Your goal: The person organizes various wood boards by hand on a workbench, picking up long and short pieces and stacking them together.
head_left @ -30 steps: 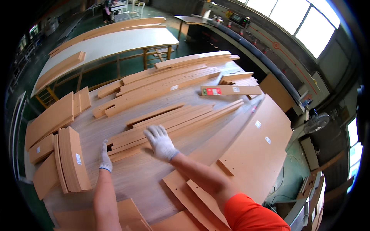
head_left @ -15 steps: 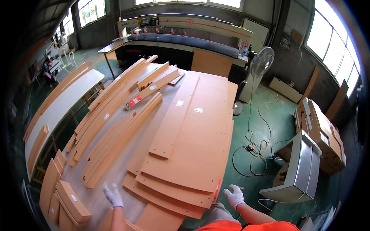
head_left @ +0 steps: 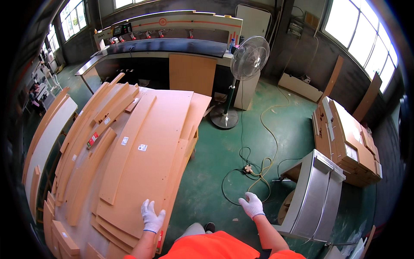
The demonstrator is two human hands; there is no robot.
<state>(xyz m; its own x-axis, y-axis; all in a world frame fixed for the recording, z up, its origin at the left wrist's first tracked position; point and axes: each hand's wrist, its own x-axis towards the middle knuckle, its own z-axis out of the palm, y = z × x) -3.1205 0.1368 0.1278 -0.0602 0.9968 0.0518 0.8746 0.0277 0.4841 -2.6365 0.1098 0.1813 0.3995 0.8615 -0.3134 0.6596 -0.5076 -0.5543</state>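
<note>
left hand (head_left: 152, 218), gloved, fingers spread, at stacked boards (head_left: 148, 172), contact unclear; right hand (head_left: 252, 206), gloved, open-fingered, above green floor (head_left: 211, 168); standing fan (head_left: 250, 59) beyond

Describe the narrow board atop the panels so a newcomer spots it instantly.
Start at the stack of wide tan panels on the person's left, its near end by the gloved left hand. Along the left part of its top lies the narrow board, a white label about midway. Unlike the planks farther left, it rests on this stack, and is slimmer than the panel beneath.
</note>
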